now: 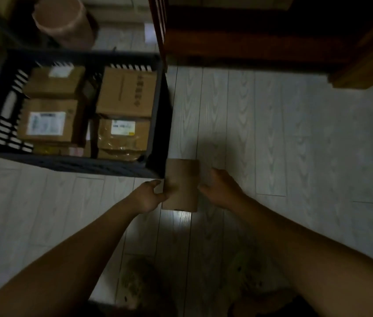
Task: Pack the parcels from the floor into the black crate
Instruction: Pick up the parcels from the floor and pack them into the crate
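L grip pinches left edge of small brown cardboard parcel | R grip at right edge, hold unclear | risk: one-side pinch, may slip or catch near corner of black slatted plastic crate

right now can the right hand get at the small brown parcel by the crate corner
Probably yes. The right hand sits just beside the right edge of the parcel, with nothing between them; the left hand grips only its left edge.
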